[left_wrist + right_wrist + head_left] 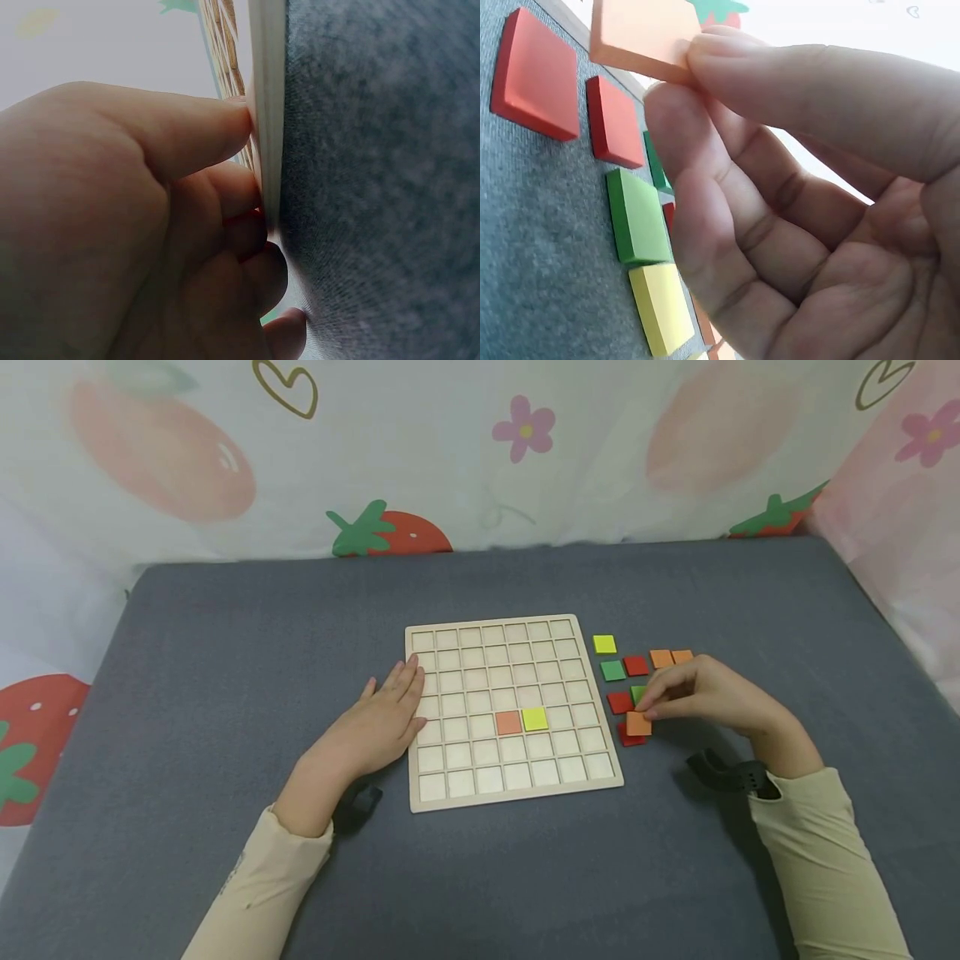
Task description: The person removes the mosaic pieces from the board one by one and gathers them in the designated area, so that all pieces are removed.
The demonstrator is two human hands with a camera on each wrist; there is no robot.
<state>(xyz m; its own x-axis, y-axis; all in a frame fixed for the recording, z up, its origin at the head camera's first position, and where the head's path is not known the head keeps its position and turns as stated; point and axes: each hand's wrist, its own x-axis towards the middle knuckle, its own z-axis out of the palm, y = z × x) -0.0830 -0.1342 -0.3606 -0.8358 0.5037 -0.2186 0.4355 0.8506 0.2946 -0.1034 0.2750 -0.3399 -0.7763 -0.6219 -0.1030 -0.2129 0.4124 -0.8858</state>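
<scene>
A wooden grid board [517, 797] lies in the middle of the grey table. Two of its cells are filled, one by an orange tile [508, 722] and the one to its right by a yellow-green tile [535, 718]. My left hand [390, 710] rests on the table with its fingers against the board's left edge [268, 112]; it holds nothing. Right of the board, my right hand [648, 710] pinches another orange tile [638, 724] between thumb and forefinger [705, 56], lifted just above the loose tiles. That tile [641, 34] shows large in the right wrist view.
Loose tiles lie right of the board: yellow [604, 644], green [612, 671], red [636, 666], two orange [661, 658], another red [619, 702], and a red one [632, 739] under the held tile. A strawberry-print cloth [480, 460] rises behind the grey table [225, 652].
</scene>
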